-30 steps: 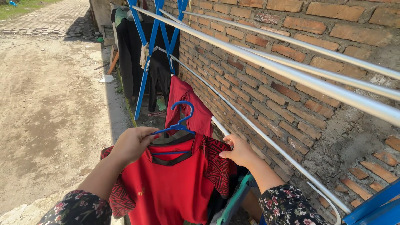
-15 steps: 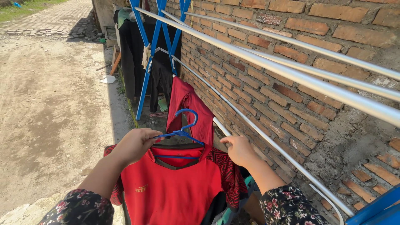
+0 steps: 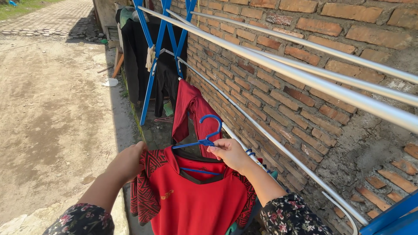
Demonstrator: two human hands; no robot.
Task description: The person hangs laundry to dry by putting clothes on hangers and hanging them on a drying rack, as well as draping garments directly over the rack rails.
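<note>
A: What is lying around the rack (image 3: 278,65)?
B: A brick wall (image 3: 331,109) is standing just behind it, a dirt yard (image 3: 52,109) stretching left, dark clothes (image 3: 135,56) hanging at its far end.
A: What is changing?
B: The right hand (image 3: 230,153), earlier on the shirt's shoulder, is now pinching the hanger (image 3: 204,140) near its hook, fingers clamped. The left hand (image 3: 127,162), earlier at the hanger, is gripping the shirt (image 3: 191,200) by its sleeve, below the rack.

No packages, signs or screens show. The only mark is a small gold emblem (image 3: 166,194) on the chest of the red shirt (image 3: 191,204), near, low in the middle.
</note>
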